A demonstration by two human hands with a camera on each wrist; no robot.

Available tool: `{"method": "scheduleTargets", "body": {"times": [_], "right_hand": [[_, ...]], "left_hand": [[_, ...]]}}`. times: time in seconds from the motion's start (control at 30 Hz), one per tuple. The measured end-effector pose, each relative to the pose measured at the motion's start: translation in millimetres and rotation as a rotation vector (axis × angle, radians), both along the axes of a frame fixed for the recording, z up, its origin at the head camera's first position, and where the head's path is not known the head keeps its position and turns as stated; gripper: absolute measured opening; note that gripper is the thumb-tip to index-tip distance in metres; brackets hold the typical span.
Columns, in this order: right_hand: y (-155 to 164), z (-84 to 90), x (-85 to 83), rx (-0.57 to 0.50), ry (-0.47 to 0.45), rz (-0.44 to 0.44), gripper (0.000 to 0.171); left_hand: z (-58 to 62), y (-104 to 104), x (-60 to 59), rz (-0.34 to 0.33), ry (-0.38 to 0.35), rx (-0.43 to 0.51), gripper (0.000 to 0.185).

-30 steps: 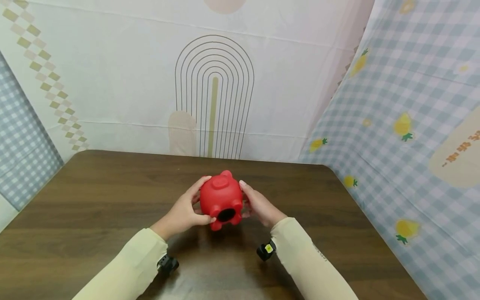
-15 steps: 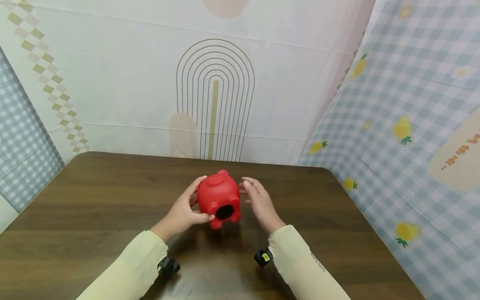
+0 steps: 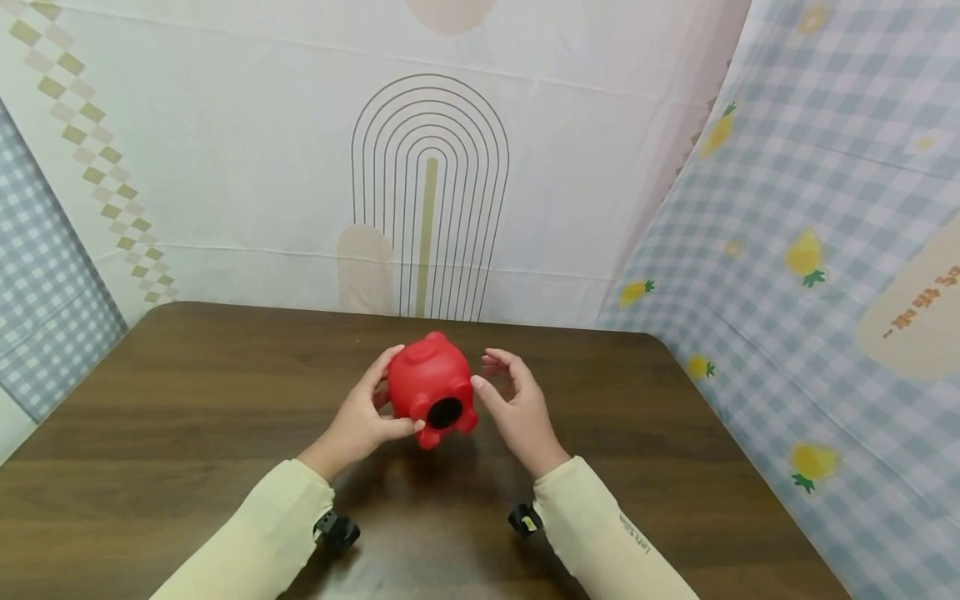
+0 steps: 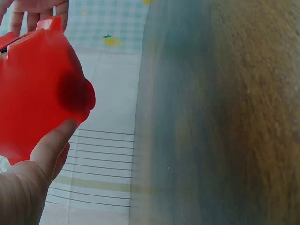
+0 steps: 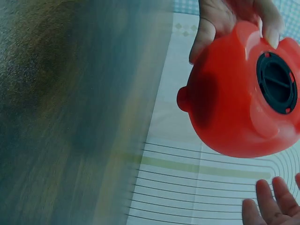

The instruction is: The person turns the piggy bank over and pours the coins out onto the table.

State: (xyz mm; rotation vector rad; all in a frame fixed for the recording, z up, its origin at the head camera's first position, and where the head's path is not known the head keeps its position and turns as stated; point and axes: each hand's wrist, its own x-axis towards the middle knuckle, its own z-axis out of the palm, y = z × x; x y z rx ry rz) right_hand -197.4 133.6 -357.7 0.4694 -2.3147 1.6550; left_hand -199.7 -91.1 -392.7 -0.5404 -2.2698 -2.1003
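Observation:
A red piggy bank (image 3: 429,377) is held up over the table, tipped so that its stubby feet and the round black plug (image 5: 276,83) in its belly face the person. My left hand (image 3: 362,414) grips it from the left side, thumb by the belly and fingers round the far side. In the left wrist view, fingers (image 4: 49,145) of that hand press on the red shell. My right hand (image 3: 525,412) hovers just right of the bank with fingers spread and loosely bent. The right wrist view shows its fingertips (image 5: 263,190) apart from the shell.
Beneath the hands lies a dark brown wooden table (image 3: 225,375) with rounded far corners. White patterned cloth (image 3: 285,167) hangs behind it, and blue checked cloth (image 3: 810,317) closes in the right side. Each wrist carries a small black camera (image 3: 337,533).
My right hand has let go of the piggy bank and spread its fingers beside it. My left hand keeps its grip and has shifted the bank slightly left and up, tilting it a little.

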Motion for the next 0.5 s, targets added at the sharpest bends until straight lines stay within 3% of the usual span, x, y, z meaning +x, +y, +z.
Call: {"method": "scheduleTargets", "body": {"times": [0.5], "right_hand": [[-5.3, -9.7, 9.7, 0.153, 0.308, -0.087, 0.033]], "left_hand": [[2.9, 2.4, -1.4, 0.059, -0.004, 0.024, 0.089]]}}
